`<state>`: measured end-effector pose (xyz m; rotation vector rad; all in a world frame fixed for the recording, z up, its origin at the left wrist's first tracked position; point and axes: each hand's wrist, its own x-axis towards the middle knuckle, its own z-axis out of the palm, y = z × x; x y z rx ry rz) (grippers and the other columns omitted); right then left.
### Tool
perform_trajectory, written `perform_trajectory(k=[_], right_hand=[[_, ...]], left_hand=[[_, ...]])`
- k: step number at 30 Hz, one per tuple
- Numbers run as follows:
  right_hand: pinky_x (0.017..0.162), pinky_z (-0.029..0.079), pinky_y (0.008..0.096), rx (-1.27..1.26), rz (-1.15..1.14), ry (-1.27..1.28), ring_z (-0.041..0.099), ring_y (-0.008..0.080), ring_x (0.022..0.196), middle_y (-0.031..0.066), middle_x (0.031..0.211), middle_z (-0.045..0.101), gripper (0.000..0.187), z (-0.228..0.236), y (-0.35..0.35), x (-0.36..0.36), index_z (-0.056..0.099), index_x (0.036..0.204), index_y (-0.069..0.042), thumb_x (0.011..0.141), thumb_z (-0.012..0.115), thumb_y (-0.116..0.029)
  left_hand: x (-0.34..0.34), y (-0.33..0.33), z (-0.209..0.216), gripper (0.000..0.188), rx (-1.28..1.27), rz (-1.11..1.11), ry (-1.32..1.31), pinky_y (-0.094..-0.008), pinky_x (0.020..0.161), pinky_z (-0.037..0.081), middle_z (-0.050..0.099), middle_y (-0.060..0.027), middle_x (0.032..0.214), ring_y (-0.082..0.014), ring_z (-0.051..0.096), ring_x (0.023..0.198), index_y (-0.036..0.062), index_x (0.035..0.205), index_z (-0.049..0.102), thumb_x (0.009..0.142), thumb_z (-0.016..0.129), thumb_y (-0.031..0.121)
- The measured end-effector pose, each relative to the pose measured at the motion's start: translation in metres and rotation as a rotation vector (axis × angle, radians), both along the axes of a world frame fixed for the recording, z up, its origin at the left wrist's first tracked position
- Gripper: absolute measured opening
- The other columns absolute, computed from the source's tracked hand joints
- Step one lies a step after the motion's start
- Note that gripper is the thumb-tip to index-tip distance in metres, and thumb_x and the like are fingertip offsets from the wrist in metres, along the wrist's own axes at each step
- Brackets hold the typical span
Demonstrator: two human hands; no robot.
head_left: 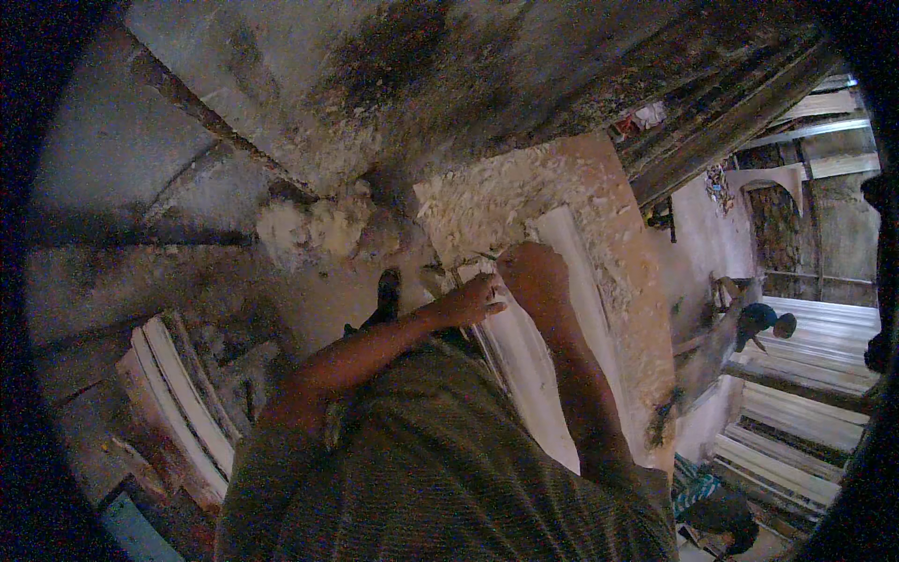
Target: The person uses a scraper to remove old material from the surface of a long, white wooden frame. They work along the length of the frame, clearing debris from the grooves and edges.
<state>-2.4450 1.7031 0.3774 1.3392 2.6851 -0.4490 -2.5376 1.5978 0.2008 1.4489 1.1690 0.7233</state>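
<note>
Long, pale, wood-like strip with a straight profile (529,375): one, lying on a tan, flat board (648,375) strewn with pale, curled shavings (506,192); long axis slanting from near right to far left, its far end directly under the hands. Left hand (478,300): at the strip's left edge near that end, fingers partly curled; whether it grips cannot be told. Right hand (537,276): closed in a fist about a slim, dark implement (487,255), tip pointing left, just beyond the left hand; the fist sits over the strip's right side, the left hand nearer the left edge. Second long, pale strip (573,248): right of the right hand, roughly parallel. Stacked, pale, curved lengths (178,393): on the left, well apart.
</note>
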Motion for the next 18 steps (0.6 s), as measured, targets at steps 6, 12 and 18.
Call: perform_trajectory(k=[6, 12, 18], right_hand=[[0.072, 0.058, 0.0508, 0.067, 0.042, -0.01, 0.072, 0.0402, 0.081, 0.0196, 0.086, 0.073, 0.023, -0.011, -0.004, 0.011, 0.076, 0.082, -0.009, 0.084, 0.069, -0.031], [0.068, 0.059, 0.0466, -0.028, -0.061, -0.001, 0.073, 0.0354, 0.079, 0.0149, 0.087, 0.075, 0.021, -0.061, -0.009, 0.013, 0.077, 0.088, -0.013, 0.083, 0.072, -0.034], [0.065, 0.059, 0.0471, 0.212, 0.097, -0.156, 0.072, 0.0317, 0.076, 0.0076, 0.086, 0.074, 0.013, -0.057, -0.021, 0.01, 0.074, 0.085, -0.015, 0.088, 0.068, -0.026]], left_hand=[[0.002, -0.001, 0.002, 0.072, 0.16, 0.105, 0.027, -0.049, 0.097, 0.049, 0.056, -0.0284, 0.127, -0.0397, 0.06, 0.109, -0.0065, 0.146, 0.039, 0.097, 0.07, 0.036], [-0.003, -0.005, 0.005, 0.071, 0.11, 0.057, 0.04, -0.048, 0.1, 0.049, 0.055, -0.0287, 0.132, -0.038, 0.058, 0.118, -0.0069, 0.145, 0.04, 0.099, 0.067, 0.04], [0.0, 0.002, 0.003, 0.068, 0.014, 0.069, -0.077, -0.0472, 0.099, 0.05, 0.058, -0.026, 0.128, -0.0374, 0.06, 0.116, -0.0087, 0.139, 0.043, 0.1, 0.065, 0.042]])
